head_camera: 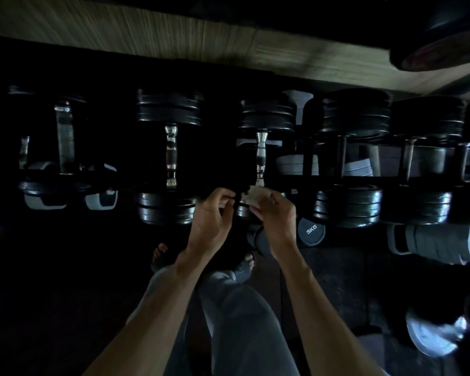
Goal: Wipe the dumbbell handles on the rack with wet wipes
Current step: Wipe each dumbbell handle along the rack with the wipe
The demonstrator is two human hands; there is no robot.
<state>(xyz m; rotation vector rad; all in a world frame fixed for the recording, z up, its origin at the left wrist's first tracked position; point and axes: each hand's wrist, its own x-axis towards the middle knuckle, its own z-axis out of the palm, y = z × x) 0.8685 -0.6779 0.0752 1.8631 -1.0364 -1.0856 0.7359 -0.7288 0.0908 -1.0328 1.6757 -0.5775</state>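
Note:
Black dumbbells lie in a row on a dark rack [296, 183], each with a chrome handle. The middle dumbbell's handle [261, 150] runs down toward my hands. My right hand [276, 210] grips a crumpled white wet wipe [253, 195] at the near end of that handle. My left hand [213, 213] is just left of it, fingers curled with the fingertips close to the wipe; whether they touch it is hidden in the dark. Another dumbbell handle [171, 156] lies to the left.
More dumbbells [347, 204] fill the rack to the right. A 5 kg dumbbell [311, 230] and a grey rolled bundle [434, 242] lie on the floor below. My legs and feet [244, 264] stand in front of the rack. A wooden board [174, 33] runs behind.

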